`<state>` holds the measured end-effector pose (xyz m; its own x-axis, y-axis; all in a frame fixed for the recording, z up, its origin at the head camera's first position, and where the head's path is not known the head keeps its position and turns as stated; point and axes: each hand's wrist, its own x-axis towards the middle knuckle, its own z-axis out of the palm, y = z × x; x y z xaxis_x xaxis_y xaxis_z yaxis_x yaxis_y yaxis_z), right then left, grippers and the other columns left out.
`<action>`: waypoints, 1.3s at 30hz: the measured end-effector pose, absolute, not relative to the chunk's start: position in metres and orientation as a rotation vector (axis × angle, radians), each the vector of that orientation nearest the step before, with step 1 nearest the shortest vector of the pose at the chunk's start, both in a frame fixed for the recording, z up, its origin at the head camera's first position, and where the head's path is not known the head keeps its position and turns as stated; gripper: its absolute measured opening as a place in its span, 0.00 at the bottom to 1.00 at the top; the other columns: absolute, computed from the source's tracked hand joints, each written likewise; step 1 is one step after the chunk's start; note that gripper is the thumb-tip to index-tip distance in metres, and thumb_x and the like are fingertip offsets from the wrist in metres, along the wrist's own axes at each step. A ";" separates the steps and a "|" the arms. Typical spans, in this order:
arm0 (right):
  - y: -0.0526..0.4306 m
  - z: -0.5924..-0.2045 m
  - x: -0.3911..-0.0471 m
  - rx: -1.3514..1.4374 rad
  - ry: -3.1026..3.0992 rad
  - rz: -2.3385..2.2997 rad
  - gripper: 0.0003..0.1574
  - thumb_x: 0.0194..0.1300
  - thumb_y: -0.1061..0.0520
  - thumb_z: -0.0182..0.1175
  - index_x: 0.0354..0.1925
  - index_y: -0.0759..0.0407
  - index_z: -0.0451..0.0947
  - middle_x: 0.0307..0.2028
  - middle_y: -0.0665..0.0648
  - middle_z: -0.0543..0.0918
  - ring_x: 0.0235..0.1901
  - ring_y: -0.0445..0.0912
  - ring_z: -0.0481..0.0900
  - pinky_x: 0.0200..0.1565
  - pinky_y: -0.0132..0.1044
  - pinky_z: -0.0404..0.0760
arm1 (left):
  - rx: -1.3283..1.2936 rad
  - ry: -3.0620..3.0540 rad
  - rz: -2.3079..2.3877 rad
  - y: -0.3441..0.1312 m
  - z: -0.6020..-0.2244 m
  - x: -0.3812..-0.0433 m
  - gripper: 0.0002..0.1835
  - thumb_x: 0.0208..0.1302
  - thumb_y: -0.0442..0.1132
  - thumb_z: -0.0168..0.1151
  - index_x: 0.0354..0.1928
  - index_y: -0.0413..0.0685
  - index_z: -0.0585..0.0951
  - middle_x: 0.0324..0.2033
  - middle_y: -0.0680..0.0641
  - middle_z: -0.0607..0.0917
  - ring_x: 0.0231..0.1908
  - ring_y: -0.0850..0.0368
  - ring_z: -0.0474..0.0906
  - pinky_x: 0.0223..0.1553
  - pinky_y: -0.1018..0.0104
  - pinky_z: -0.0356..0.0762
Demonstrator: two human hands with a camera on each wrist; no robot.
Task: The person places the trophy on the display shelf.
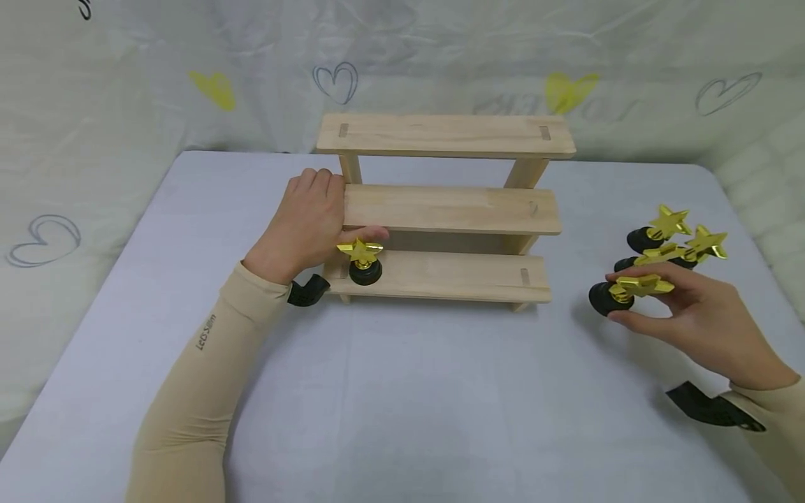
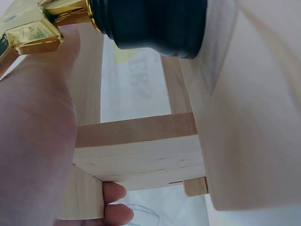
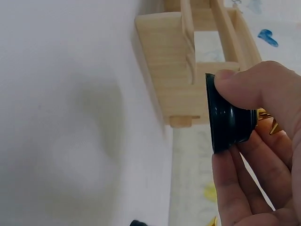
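At the left end of a three-tier wooden shelf [image 1: 449, 209], my left hand [image 1: 309, 220] grips the middle tier, and fingertips [image 2: 117, 214] curl round its edge in the left wrist view. A gold star trophy [image 1: 365, 271] with a black base stands on the bottom tier, close by the left thumb. Off to the right, my right hand [image 1: 711, 321] pinches another star trophy [image 1: 606, 299] by its black base, thumb on one side and fingers on the other. That base [image 3: 230, 117] is seen side-on in the right wrist view, with its star mostly hidden by the hand.
Several more star trophies [image 1: 706, 244] are grouped just beyond the right hand. A white-covered table [image 1: 409, 391] bears everything. Behind it hangs a pale sheet [image 1: 440, 56] with drawn hearts.
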<state>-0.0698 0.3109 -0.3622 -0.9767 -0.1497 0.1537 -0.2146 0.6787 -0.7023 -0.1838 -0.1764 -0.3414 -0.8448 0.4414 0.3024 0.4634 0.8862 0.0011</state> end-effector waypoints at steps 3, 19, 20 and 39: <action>0.304 -0.358 -0.071 0.391 -2.753 1.250 0.38 0.44 0.77 0.78 0.55 0.61 0.82 0.49 0.37 0.88 0.45 0.25 0.84 0.50 0.11 0.74 | -0.678 -2.760 -0.110 -0.176 -0.342 -0.184 0.47 0.51 0.80 0.65 0.33 0.35 0.73 0.26 0.41 0.72 0.30 0.43 0.67 0.33 0.54 0.65; 0.270 -0.352 -0.083 0.675 -2.644 1.237 0.42 0.36 0.82 0.78 0.53 0.64 0.83 0.48 0.42 0.90 0.43 0.32 0.86 0.38 0.19 0.75 | -0.692 -2.729 -0.087 -0.177 -0.343 -0.184 0.57 0.49 0.92 0.36 0.31 0.36 0.73 0.24 0.41 0.71 0.28 0.44 0.66 0.31 0.57 0.62; 0.268 -0.352 -0.084 0.689 -2.639 1.226 0.42 0.36 0.82 0.78 0.53 0.64 0.83 0.48 0.42 0.90 0.43 0.32 0.86 0.37 0.19 0.75 | -0.689 -2.734 -0.083 -0.177 -0.343 -0.184 0.55 0.50 0.91 0.44 0.31 0.36 0.73 0.24 0.41 0.71 0.28 0.44 0.66 0.31 0.57 0.62; 0.227 -0.356 -0.106 0.830 -2.488 1.575 0.40 0.38 0.87 0.73 0.52 0.72 0.80 0.50 0.53 0.90 0.50 0.39 0.86 0.46 0.20 0.81 | -0.665 -2.769 -0.083 -0.177 -0.342 -0.185 0.48 0.52 0.83 0.61 0.33 0.36 0.73 0.26 0.42 0.71 0.30 0.44 0.66 0.35 0.56 0.63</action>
